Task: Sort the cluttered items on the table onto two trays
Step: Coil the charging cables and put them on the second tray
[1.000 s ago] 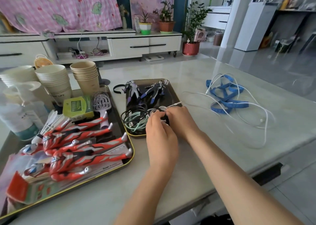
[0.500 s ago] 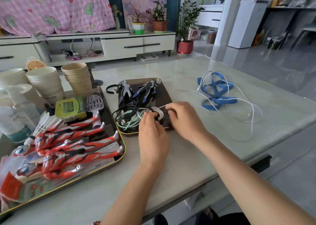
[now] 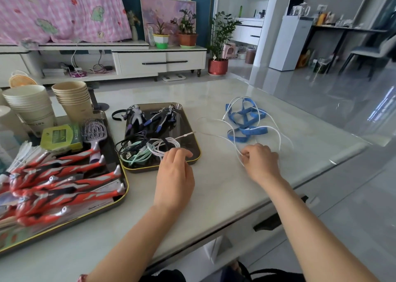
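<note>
Your right grip [image 3: 260, 162] is on the tabletop [image 3: 216, 198] to the right of the small tray [image 3: 141, 170], its fingers curled and pinching the loose white cable [image 3: 234, 148]. That cable's plug end lies over the small tray's right edge, and its far loops are tangled with the blue strap [image 3: 252, 130], which lies well beyond your hand. Your left grip [image 3: 174, 170] hangs over the small tray's near right corner with its fingers loosely bent and holding nothing; you cannot tell whether the fingertips touch the coiled white cable [image 3: 165, 147] just beside them. In that tray the white coil lies against a mint cable [image 3: 139, 157] and a black cable [image 3: 126, 147], with two dark figures [image 3: 135, 119] at the far end. A black hairband [image 3: 116, 114] lies on the tabletop at the tray's far left corner. The large tray [image 3: 127, 181] to the left carries red and silver figures [image 3: 64, 187], a purple hairbrush [image 3: 95, 132] and a green packet [image 3: 61, 136], with two stacks of paper cups [image 3: 72, 99] behind them.
</note>
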`<state>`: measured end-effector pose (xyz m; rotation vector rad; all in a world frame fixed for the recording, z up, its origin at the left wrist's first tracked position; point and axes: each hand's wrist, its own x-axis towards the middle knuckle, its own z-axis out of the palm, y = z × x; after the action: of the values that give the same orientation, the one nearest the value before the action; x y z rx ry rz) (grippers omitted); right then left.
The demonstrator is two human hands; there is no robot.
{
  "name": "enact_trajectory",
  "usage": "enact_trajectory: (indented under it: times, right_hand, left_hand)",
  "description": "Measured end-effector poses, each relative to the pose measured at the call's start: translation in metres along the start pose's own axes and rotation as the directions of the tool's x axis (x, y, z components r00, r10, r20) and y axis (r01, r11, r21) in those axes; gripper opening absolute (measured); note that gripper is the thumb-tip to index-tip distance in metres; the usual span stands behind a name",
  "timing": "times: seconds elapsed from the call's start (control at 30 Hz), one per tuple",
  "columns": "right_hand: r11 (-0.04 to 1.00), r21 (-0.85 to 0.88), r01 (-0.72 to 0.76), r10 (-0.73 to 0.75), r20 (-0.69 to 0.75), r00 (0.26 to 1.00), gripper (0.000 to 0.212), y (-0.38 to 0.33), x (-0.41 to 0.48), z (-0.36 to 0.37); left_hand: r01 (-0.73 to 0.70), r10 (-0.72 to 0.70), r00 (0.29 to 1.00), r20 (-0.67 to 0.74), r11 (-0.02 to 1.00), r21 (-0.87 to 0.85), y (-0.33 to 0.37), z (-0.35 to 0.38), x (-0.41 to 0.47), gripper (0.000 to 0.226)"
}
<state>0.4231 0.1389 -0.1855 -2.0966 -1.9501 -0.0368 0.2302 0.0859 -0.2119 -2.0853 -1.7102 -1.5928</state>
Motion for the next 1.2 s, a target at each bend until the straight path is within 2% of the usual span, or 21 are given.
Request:
enact_trajectory:
  times: [0.07,0.17,0.27,0.37,0.47,0.53,0.63,0.67,0.73,0.77,0.8,0.83,0.87,0.9,0.97,1.0,1.03,1.07,1.1,1.17,1.2]
  right_hand:
    - [1.0,0.005,-0.009,0.01,-0.086,0.996,0.021,0.0,0.0,-0.003]
    - [0.956,0.293,0.002,0.094,-0.313,0.945,0.017,-0.004,0.002,-0.012]
    - [0.84,0.535,0.093,0.181,-0.437,0.881,0.013,-0.013,0.0,-0.026]
    - [0.76,0.612,0.22,0.171,-0.514,0.841,0.011,-0.021,-0.007,-0.034]
    - [0.645,0.723,0.248,0.191,-0.467,0.863,0.017,-0.027,-0.019,-0.038]
    - [0.563,0.791,0.239,0.202,-0.412,0.889,0.023,-0.028,-0.026,-0.041]
    - [0.349,0.918,0.189,0.215,-0.275,0.937,0.022,-0.032,-0.03,-0.05]
    - [0.23,0.962,0.144,0.222,-0.196,0.955,0.017,-0.034,-0.03,-0.054]
    - [-0.099,0.994,0.039,0.219,-0.016,0.976,0.008,-0.041,-0.03,-0.063]
    - [-0.251,0.968,0.01,0.217,0.046,0.975,0.013,-0.044,-0.028,-0.068]
    - [-0.357,0.934,-0.006,0.22,0.091,0.971,0.02,-0.045,-0.027,-0.07]
    - [-0.397,0.918,-0.018,0.219,0.114,0.969,0.026,-0.045,-0.027,-0.073]
    - [-0.37,0.928,-0.038,0.199,0.119,0.973,0.027,-0.047,-0.027,-0.075]
    - [-0.303,0.952,-0.055,0.176,0.112,0.978,0.024,-0.048,-0.029,-0.077]
    - [-0.092,0.993,-0.07,0.109,0.08,0.991,0.016,-0.053,-0.035,-0.08]
    - [0.008,0.998,-0.068,0.053,0.068,0.996,0.014,-0.056,-0.039,-0.082]
    - [0.086,0.994,-0.062,-0.016,0.064,0.998,0.013,-0.059,-0.044,-0.083]
    - [0.144,0.989,-0.044,-0.096,0.058,0.994,0.011,-0.062,-0.05,-0.085]
    - [0.196,0.981,-0.011,-0.177,0.047,0.983,0.01,-0.066,-0.055,-0.086]
    - [0.285,0.956,0.074,-0.308,0.018,0.951,0.013,-0.071,-0.065,-0.086]
    - [0.319,0.941,0.111,-0.36,0.012,0.933,0.016,-0.073,-0.068,-0.085]
  left_hand:
    - [-0.092,0.091,0.995,0.031,0.994,0.054,0.002,0.003,-0.001,0.031]
    - [-0.099,0.092,0.99,0.109,0.993,0.061,0.006,0.01,0.001,0.029]
    - [0.252,-0.219,0.956,0.197,0.954,-0.164,0.038,0.009,0.023,0.027]
    - [0.619,-0.484,0.782,0.393,0.678,-0.398,0.074,0.012,0.06,0.018]
    - [0.777,-0.516,0.629,0.582,0.393,-0.492,0.097,0.01,0.077,0.026]
    - [0.816,-0.468,0.568,0.678,0.213,-0.537,0.099,0.009,0.077,0.026]
    - [0.786,-0.399,0.573,0.716,0.019,-0.618,0.094,0.005,0.079,0.032]
    - [0.773,-0.423,0.576,0.7,0.003,-0.634,0.093,0.005,0.077,0.03]
    - [0.779,-0.488,0.549,0.679,0.005,-0.627,0.095,0.003,0.069,0.023]
    - [0.794,-0.513,0.519,0.684,-0.007,-0.608,0.097,0.002,0.063,0.02]
    - [0.821,-0.535,0.473,0.7,-0.019,-0.57,0.097,0.002,0.055,0.018]
    - [0.846,-0.552,0.432,0.713,-0.025,-0.532,0.097,0.003,0.049,0.016]
    - [0.859,-0.583,0.423,0.694,0.013,-0.513,0.097,0.002,0.042,0.014]
    - [0.853,-0.646,0.452,0.616,0.109,-0.511,0.098,0.002,0.039,0.016]
    - [0.749,-0.736,0.624,0.264,0.466,-0.47,0.099,-0.003,0.038,0.028]
    - [0.645,-0.692,0.713,0.113,0.585,-0.492,0.101,-0.011,0.041,0.026]
    - [0.551,-0.617,0.786,0.046,0.664,-0.504,0.104,-0.018,0.043,0.023]
    - [0.512,-0.572,0.816,0.08,0.651,-0.561,0.106,-0.025,0.044,0.027]
    - [0.533,-0.575,0.801,0.166,0.559,-0.636,0.107,-0.033,0.045,0.033]
    - [0.599,-0.591,0.722,0.36,0.273,-0.753,0.103,-0.046,0.045,0.035]
    - [0.607,-0.594,0.699,0.397,0.202,-0.768,0.098,-0.05,0.045,0.034]
